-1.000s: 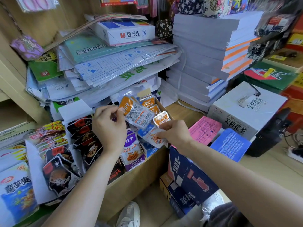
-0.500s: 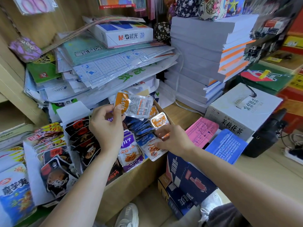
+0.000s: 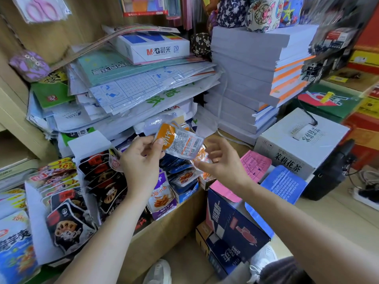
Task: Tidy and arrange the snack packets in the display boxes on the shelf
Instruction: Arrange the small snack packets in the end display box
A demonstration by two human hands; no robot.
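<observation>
My left hand (image 3: 141, 162) pinches a small stack of orange and white snack packets (image 3: 179, 141) by their left end, held above the display boxes. My right hand (image 3: 222, 162) is raised beside them, thumb and fingers curled around another orange packet (image 3: 200, 157); motion blur hides the exact grip. Below the hands a small open box (image 3: 185, 194) holds blue and orange packets. Purple packets (image 3: 163, 198) stand in front of it. Black lotus-root packets (image 3: 67, 228) fill a white display box (image 3: 39, 232) on the left.
A brown cardboard carton (image 3: 164, 232) carries the display boxes. Stacked paper and folders (image 3: 133, 93) press in from behind, and a tall paper pile (image 3: 248, 78) stands at the right. A white drink carton (image 3: 299, 140) and a dark blue box (image 3: 231, 228) sit to the right.
My left hand lifted the orange packets higher and to the right. My right hand rose out of the small box and came up next to them, with an orange packet at its fingertips.
</observation>
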